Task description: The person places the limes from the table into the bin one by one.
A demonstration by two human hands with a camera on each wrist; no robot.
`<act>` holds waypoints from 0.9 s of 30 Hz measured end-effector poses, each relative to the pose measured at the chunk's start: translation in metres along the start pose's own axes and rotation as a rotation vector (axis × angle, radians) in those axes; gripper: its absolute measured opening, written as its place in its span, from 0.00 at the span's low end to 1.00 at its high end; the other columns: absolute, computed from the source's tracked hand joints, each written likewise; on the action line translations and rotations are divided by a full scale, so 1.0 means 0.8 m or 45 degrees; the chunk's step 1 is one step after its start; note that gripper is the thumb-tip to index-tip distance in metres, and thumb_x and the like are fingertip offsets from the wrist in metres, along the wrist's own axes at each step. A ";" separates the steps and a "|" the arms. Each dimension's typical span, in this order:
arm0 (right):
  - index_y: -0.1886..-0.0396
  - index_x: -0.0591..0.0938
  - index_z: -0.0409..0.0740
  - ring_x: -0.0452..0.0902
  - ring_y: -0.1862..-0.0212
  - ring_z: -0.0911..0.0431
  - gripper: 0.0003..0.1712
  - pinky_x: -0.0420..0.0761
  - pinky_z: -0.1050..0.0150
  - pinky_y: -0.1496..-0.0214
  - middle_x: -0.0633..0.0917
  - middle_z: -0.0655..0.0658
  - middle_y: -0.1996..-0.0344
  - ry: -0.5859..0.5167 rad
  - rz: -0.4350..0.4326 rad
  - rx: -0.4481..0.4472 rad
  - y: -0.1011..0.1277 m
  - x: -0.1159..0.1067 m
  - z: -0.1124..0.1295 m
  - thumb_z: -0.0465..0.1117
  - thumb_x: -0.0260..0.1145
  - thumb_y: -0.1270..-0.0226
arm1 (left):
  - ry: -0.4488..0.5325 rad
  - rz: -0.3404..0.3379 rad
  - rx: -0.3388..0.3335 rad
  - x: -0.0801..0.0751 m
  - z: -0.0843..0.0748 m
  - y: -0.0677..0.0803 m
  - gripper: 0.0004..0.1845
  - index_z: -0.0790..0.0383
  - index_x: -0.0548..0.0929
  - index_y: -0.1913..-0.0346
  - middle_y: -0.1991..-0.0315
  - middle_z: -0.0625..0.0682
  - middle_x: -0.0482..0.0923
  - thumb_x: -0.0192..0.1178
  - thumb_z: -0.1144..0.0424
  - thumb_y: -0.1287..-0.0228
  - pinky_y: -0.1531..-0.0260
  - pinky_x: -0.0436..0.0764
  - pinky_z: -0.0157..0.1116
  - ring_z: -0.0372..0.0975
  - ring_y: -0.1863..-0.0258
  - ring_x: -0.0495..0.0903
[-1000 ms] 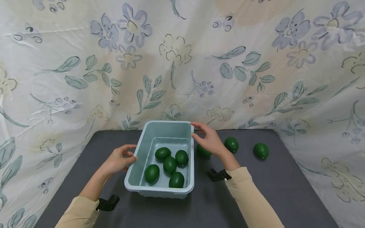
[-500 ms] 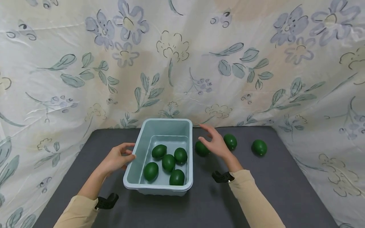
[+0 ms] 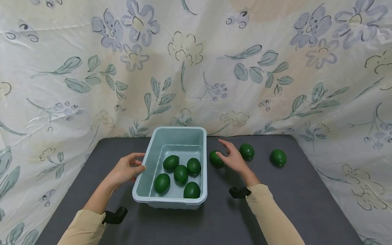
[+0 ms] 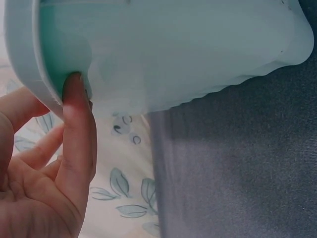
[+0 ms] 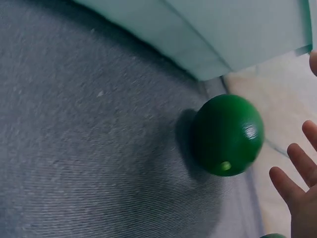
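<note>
So there's a pale teal plastic bin (image 3: 176, 143) sitting in the middle of a dark grey worktop (image 3: 306, 197), and it's got five green avocados (image 3: 181, 174) bunched up inside on the bottom. The left hand (image 3: 124, 170) is at the bin's 9 o'clock side, with its thumb pressed up against the rim; the left wrist view shows that thumb (image 4: 77, 129) flat on the outer lip while the other fingers sit loosely curled behind it, not wrapped around anything. The right hand (image 3: 232, 157) is over at the bin's 3 o'clock, fingers spread out wide and relaxed, holding nothing, hanging right next to a loose avocado (image 3: 216, 159) that lies on the worktop just beside the bin wall. From the right wrist view that same avocado (image 5: 228, 135) sits on the grey surface with the fingertips (image 5: 292, 191) close by but apart from it, no contact that I can see. Two more avocados are further out toward 3 o'clock: one (image 3: 246, 151) just past the right hand, another (image 3: 278, 158) well apart from the bin. Floral cloth (image 3: 196, 68) hangs behind and around the whole setup.
</note>
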State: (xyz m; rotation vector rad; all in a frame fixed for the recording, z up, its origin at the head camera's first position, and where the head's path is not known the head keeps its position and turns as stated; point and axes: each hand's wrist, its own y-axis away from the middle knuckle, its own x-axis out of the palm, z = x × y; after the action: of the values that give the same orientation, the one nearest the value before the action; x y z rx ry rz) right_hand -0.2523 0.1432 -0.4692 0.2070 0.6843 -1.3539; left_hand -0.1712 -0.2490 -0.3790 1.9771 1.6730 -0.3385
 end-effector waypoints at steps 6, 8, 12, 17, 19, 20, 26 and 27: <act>0.35 0.68 0.45 0.67 0.41 0.40 0.35 0.71 0.44 0.46 0.70 0.36 0.41 0.102 -0.032 -0.008 0.004 0.012 -0.018 0.52 0.64 0.40 | -0.003 0.000 0.001 0.001 0.000 0.000 0.30 0.62 0.62 0.34 0.54 0.63 0.73 0.58 0.64 0.39 0.73 0.82 0.42 0.43 0.66 0.80; 0.36 0.68 0.45 0.68 0.42 0.40 0.34 0.70 0.44 0.44 0.70 0.36 0.41 0.118 -0.029 0.017 0.006 0.016 -0.023 0.52 0.64 0.40 | -0.005 -0.003 -0.004 0.002 -0.001 0.000 0.30 0.62 0.62 0.34 0.54 0.63 0.73 0.58 0.64 0.39 0.73 0.82 0.42 0.43 0.66 0.80; 0.35 0.67 0.46 0.66 0.40 0.41 0.34 0.68 0.45 0.41 0.69 0.36 0.40 0.106 -0.008 0.095 0.008 0.021 -0.025 0.48 0.65 0.41 | -0.007 -0.005 -0.005 0.001 -0.001 0.000 0.30 0.61 0.62 0.34 0.54 0.63 0.73 0.58 0.64 0.39 0.73 0.82 0.42 0.43 0.66 0.80; 0.35 0.67 0.43 0.69 0.43 0.43 0.35 0.71 0.47 0.45 0.69 0.35 0.40 0.142 0.009 0.113 0.008 0.027 -0.027 0.46 0.66 0.41 | 0.004 0.009 0.013 0.000 0.001 0.000 0.31 0.62 0.61 0.34 0.53 0.63 0.73 0.58 0.64 0.38 0.73 0.82 0.42 0.43 0.65 0.81; 0.35 0.66 0.43 0.70 0.45 0.43 0.35 0.72 0.48 0.48 0.69 0.35 0.40 0.164 0.025 0.105 0.007 0.030 -0.028 0.46 0.65 0.41 | 0.007 0.011 0.015 -0.001 0.001 0.000 0.31 0.63 0.61 0.34 0.54 0.63 0.73 0.58 0.64 0.38 0.73 0.82 0.43 0.43 0.65 0.81; 0.34 0.66 0.43 0.70 0.45 0.44 0.35 0.72 0.48 0.49 0.69 0.35 0.40 0.169 0.033 0.107 0.007 0.031 -0.028 0.46 0.65 0.40 | 0.008 0.012 0.014 -0.001 0.001 -0.001 0.31 0.63 0.61 0.34 0.54 0.63 0.73 0.58 0.64 0.38 0.72 0.82 0.43 0.43 0.65 0.81; 0.35 0.67 0.44 0.70 0.46 0.43 0.34 0.73 0.47 0.50 0.70 0.35 0.41 0.157 0.014 0.125 0.008 0.034 -0.029 0.45 0.65 0.41 | 0.003 0.023 0.008 -0.003 0.001 -0.003 0.31 0.62 0.61 0.34 0.53 0.64 0.73 0.58 0.64 0.38 0.72 0.82 0.45 0.43 0.65 0.81; 0.35 0.67 0.43 0.70 0.46 0.43 0.34 0.73 0.47 0.50 0.70 0.35 0.41 0.154 0.008 0.129 0.008 0.034 -0.030 0.44 0.65 0.41 | 0.002 0.025 0.005 -0.002 0.001 -0.004 0.31 0.62 0.61 0.34 0.53 0.64 0.73 0.58 0.64 0.38 0.72 0.82 0.45 0.43 0.65 0.80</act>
State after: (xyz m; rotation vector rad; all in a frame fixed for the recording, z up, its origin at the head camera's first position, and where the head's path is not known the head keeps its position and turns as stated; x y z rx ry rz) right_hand -0.2524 0.1344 -0.5049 0.3742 0.7159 -1.3794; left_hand -0.1743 -0.2507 -0.3792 1.9960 1.6538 -0.3336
